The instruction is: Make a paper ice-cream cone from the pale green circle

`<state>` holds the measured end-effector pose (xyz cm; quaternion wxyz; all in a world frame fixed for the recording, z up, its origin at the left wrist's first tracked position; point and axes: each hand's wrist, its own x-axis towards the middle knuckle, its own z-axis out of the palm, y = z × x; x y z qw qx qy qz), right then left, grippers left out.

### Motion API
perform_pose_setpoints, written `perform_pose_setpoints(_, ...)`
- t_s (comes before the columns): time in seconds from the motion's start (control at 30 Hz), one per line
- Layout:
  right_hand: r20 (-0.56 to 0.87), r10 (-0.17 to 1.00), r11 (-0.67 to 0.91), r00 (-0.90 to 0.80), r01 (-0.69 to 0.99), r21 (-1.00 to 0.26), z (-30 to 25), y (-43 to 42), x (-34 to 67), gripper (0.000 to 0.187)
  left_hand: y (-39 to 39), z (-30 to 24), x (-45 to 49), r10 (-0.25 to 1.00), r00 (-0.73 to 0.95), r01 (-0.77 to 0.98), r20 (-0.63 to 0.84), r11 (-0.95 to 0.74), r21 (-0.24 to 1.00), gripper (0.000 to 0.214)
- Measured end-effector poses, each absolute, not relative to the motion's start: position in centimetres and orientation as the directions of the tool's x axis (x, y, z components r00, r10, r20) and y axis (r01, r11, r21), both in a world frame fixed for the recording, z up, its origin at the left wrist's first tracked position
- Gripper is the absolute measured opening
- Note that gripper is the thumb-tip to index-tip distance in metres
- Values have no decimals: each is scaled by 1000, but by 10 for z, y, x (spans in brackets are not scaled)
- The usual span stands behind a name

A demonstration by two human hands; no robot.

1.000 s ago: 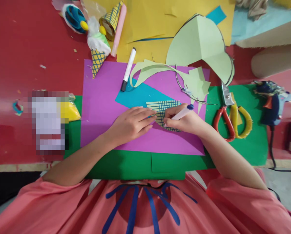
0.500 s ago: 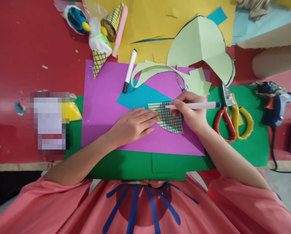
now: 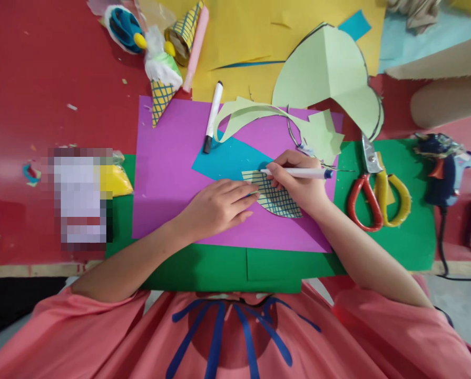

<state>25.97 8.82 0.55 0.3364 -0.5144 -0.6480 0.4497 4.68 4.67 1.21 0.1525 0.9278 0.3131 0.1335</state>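
Note:
My right hand (image 3: 298, 181) grips a white marker pen (image 3: 306, 173), its tip at the upper edge of a pale yellow paper piece (image 3: 281, 201). Blue lines cross this curved piece as a grid on its right part; towards the left the lines run mostly one way. My left hand (image 3: 222, 206) lies flat with fingers stretched out, their tips on the paper's left side. Beneath are a blue paper (image 3: 223, 155) and a large purple sheet (image 3: 160, 179). A second white marker with a black cap (image 3: 214, 117) rests beyond my left hand.
Scissors with red and yellow handles (image 3: 372, 184) lie to the right, and a glue gun (image 3: 441, 176) farther right. Light green cut paper (image 3: 322, 68) spreads at the back. A decorated paper cone (image 3: 162, 95) and a pink pen (image 3: 196, 50) lie back left, a yellow packet (image 3: 119, 181) left.
My right hand and the marker have shifted left along the paper's upper edge, and more of the grid shows. My left hand stays nearly in place.

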Motion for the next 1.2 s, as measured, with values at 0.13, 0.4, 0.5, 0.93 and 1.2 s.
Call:
perform_pose_setpoints(0.13, -18, 971, 78, -239, 388, -918, 5, 89, 259, 20, 47, 12, 47, 620, 766, 537, 168, -761, 364, 28)
perform_pose_setpoints(0.4, -26, 966, 88, -257, 420, -903, 7, 90, 259, 20, 48, 13, 48, 625, 761, 541, 172, -759, 362, 27)
perform_pose_setpoints(0.5, -36, 963, 82, -267, 417, -905, 9, 90, 259, 21, 48, 13, 48, 623, 762, 535, 177, -760, 369, 27)
perform_pose_setpoints(0.93, -69, 945, 76, -318, 420, -904, 16, 90, 258, 22, 48, 14, 47, 636, 745, 546, 199, -754, 365, 26)
perform_pose_setpoints(1.2, -96, 928, 76, -360, 436, -897, 16, 89, 259, 22, 48, 13, 47, 630, 747, 544, 214, -763, 348, 26)
